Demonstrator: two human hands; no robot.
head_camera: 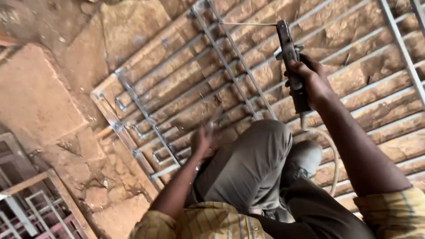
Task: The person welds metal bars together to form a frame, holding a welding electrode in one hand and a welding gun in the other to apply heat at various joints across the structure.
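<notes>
A grey metal grille of welded bars lies flat on the stony ground. My right hand grips a welding electrode holder with a thin rod sticking out to the left over the bars. A cable trails from the holder past my bent knee. My left hand is blurred, down by the grille bars beside my knee; I cannot tell whether it holds anything.
Rough brown stone slabs surround the grille. Other metal frames lie at the lower left. My shoe rests on the grille near the cable.
</notes>
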